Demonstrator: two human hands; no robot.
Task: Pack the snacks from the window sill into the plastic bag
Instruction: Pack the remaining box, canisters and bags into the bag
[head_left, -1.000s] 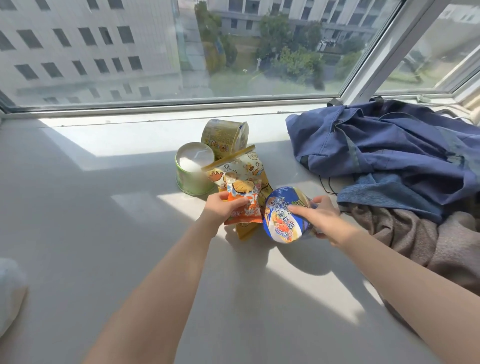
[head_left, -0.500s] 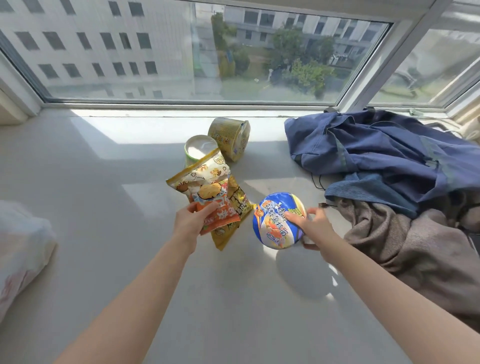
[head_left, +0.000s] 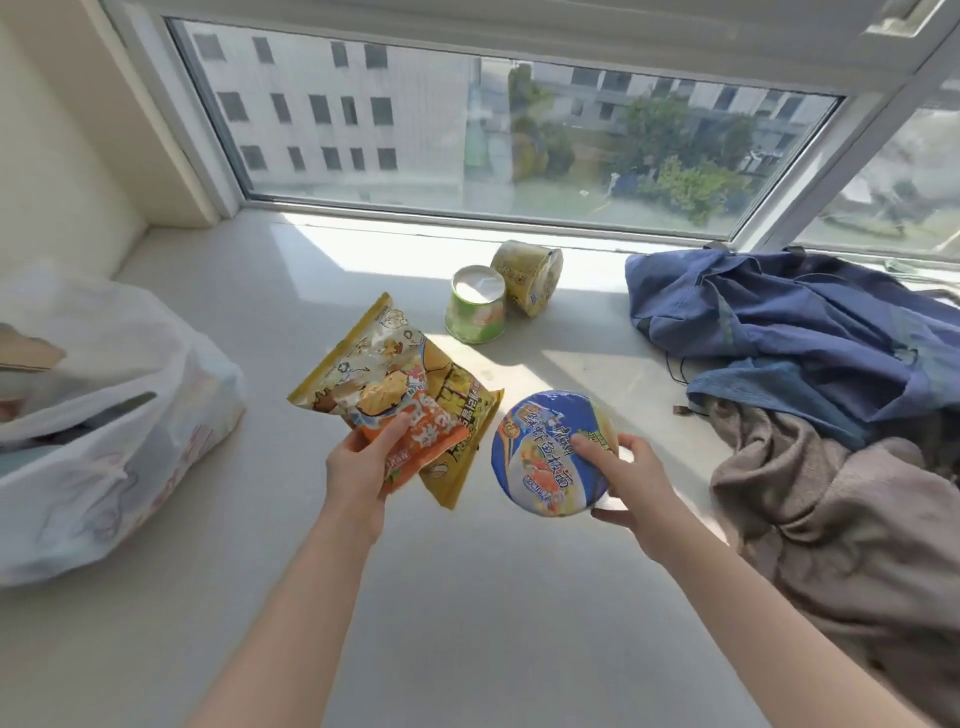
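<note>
My left hand (head_left: 363, 467) grips a bundle of snack packets (head_left: 395, 395), yellow and orange, lifted above the window sill (head_left: 467, 597). My right hand (head_left: 631, 480) holds a blue-lidded noodle bowl (head_left: 545, 452) tilted on its side, also off the sill. Two more snacks stay near the window: a green cup (head_left: 475, 312) standing upright and a yellow cup (head_left: 530, 278) lying on its side behind it. The white plastic bag (head_left: 104, 431) sits at the left with its mouth open and some items inside.
A blue garment (head_left: 789, 332) and a brown-grey cloth (head_left: 841, 530) are heaped on the right side of the sill. The window glass and frame run along the back. A cream wall closes the left end.
Both hands have lifted their snacks off the sill and carried them toward me and to the left. The view has swung left, bringing the plastic bag into sight.
</note>
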